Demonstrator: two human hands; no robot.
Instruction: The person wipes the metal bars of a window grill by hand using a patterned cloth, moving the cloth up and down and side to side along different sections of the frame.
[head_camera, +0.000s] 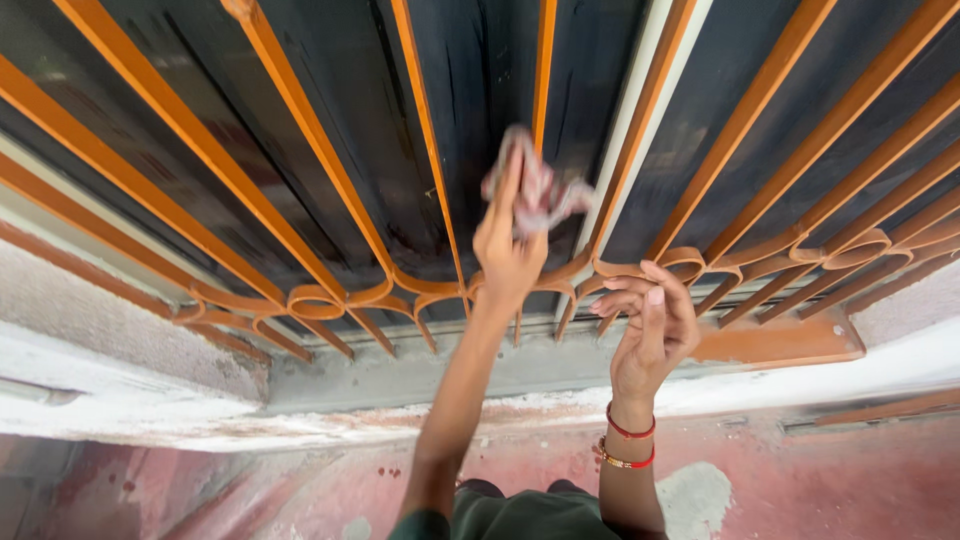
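Two hands: left grip (508, 250) pinches a rag (540, 190) between orange bars (320, 150); right grip (650, 320) grasps the grille's scroll (625, 268).

An orange metal grille (330, 215) of long bars and looped scrolls covers a dark window pane (360, 120). The left hand (508, 255) reaches between two bars near the middle of the grille and presses a crumpled pinkish cloth (538, 192) against the pane. The right hand (650, 325), with red bangles (628, 445) at the wrist, curls its fingers at the grille's scrolls, lower right of the cloth. Below the grille runs a whitish ledge (150, 400).
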